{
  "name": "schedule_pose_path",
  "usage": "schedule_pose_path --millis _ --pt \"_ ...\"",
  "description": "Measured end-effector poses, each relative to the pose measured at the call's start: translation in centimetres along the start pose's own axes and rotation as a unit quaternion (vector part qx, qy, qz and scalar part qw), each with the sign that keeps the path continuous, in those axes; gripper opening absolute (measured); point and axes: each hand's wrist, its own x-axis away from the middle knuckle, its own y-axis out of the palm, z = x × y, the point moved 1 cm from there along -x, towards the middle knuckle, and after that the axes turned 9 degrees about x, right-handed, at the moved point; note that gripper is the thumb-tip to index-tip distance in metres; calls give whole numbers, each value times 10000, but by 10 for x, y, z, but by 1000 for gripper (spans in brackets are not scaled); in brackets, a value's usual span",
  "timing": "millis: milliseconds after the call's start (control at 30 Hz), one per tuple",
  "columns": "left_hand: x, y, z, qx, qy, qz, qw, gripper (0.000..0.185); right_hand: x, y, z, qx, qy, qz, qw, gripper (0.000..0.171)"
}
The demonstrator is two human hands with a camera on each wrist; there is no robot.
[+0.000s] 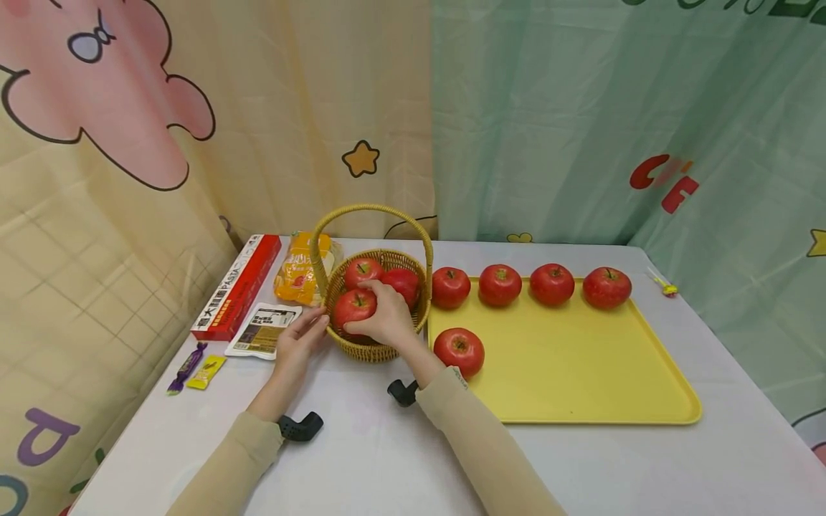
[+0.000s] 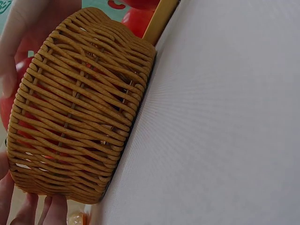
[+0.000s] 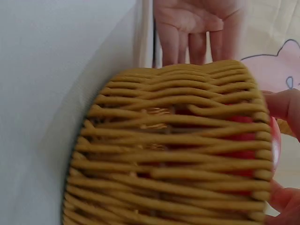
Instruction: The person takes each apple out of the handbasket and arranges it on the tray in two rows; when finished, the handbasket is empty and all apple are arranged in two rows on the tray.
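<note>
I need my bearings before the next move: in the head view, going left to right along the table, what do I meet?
Red pasta box → orange packet → wicker basket, steadied by the left hand, with the right hand gripping an apple inside → yellow tray with five apples → small yellow item at the far right edge.

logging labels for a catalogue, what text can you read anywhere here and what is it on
"PASTA" on the white side of the long red box at the table's left edge; its smaller print is too blurred.
Large red letters, seemingly "C" and "F", on the green curtain; partly blurred.
The white packet, orange bag, purple candy and yellow candy carry print too small to read.
</note>
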Motion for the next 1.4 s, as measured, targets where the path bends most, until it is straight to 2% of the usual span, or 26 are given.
schedule_pose_path --millis 167,300,433,533,600,700,800,900,1133,1400 --pt "1 0 0 -12 42 12 10000 48 13 -22 -2 28 -386 -60 9992 70" --pt "1 0 -1 134 168 -6 9998 45 30 -50 1 -189 -777 -261 9965 70" --pt "0 0 -4 301 315 -7 9990 33 50 -84 13 -380 -1166 -339 9919 68" --pt "-1 -2 -4 312 340 22 9989 23 64 -108 30 -551 -1280 -381 9895 66" --pt "-1 -2 -4 317 331 4 9990 24 73 -122 43 -698 -1234 -439 9889 65" --pt "-1 -3 -3 269 282 -30 9992 35 83 -140 66 -773 -1026 -444 9907 66" --pt "-1 -3 -3 234 241 -41 9994 43 92 -153 90 -678 -799 -368 9938 68" --pt "0 -2 -3 237 233 -33 9994 43 98 -162 114 -523 -535 -300 9967 70" --pt "0 -1 -2 171 172 -34 9997 45 109 -167 159 -178 -157 -332 9992 68" --pt "-1 -2 -1 150 58 -55 9999 48 118 -163 186 89 163 -677 9975 68"
